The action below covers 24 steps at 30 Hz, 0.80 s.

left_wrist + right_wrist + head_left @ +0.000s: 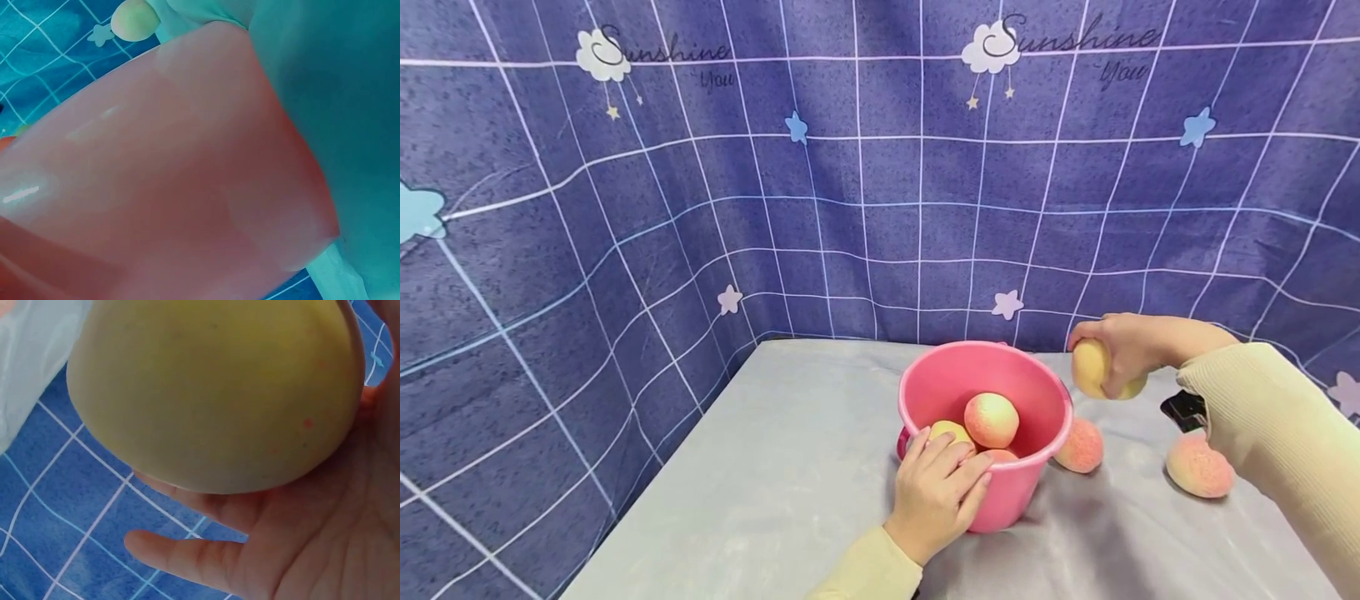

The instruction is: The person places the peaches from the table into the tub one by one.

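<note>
A pink bucket [1015, 492] stands upright on the covered table. My left hand [938, 492] holds its near rim, fingers bent over the edge; the thumb is hidden. Inside lie a pink-and-yellow peach [992, 422], a yellowish peach [950, 433] partly behind the fingers, and part of another peach [1000, 455] by the near wall. To the right of the bucket and above the table, my right hand [1135, 343] grips a yellow peach [1091, 367] from above. In the right wrist view this peach [219, 394] sits against the palm, the little finger standing away from it.
One pink peach [1081, 447] lies just right of the bucket, and another peach [1200, 467] lies farther right, below the right forearm. The table's pale grey cover [760, 467] reaches back to a blue gridded curtain [880, 183], which also hangs along the left side.
</note>
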Tool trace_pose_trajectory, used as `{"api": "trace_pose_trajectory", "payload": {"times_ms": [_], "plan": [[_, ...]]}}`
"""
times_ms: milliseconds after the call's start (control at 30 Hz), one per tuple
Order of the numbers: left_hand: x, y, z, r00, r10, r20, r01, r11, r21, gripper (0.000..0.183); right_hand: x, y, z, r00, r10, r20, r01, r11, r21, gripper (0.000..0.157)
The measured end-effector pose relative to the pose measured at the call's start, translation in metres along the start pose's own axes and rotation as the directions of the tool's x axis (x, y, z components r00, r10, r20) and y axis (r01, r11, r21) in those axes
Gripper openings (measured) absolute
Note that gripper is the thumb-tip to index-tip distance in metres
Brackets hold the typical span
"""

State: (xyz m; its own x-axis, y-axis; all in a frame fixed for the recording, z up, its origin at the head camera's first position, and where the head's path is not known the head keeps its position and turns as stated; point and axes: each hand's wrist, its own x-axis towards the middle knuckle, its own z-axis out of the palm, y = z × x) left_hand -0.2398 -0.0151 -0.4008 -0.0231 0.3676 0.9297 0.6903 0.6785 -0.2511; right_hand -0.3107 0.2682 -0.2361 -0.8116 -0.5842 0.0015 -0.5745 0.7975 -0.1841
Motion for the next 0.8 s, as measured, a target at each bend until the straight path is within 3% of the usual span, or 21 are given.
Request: {"api": "trace_pose_trajectory", "payload": {"times_ms": [500, 633, 800], "plan": [[0.002, -0.001, -0.002, 0.999, -0.004, 0.034, 0.005, 1.0, -0.009, 0.029, 0.009, -0.022, -0.007, 0.999, -0.041, -0.007, 0.041, 0.996, -0.083, 0.061], [0.002, -0.001, -0.002, 0.999, 0.007, 0.033, -0.007, 1.0, -0.01, 0.029, 0.011, -0.026, -0.006, 0.994, -0.103, -0.045, 0.098, 0.991, -0.093, 0.06], [0.002, -0.001, -0.002, 1.0, 0.014, 0.023, -0.014, 1.0, -0.009, 0.029, 0.014, -0.03, -0.002, 0.97, -0.199, -0.141, 0.189, 0.978, -0.085, 0.06]]}}
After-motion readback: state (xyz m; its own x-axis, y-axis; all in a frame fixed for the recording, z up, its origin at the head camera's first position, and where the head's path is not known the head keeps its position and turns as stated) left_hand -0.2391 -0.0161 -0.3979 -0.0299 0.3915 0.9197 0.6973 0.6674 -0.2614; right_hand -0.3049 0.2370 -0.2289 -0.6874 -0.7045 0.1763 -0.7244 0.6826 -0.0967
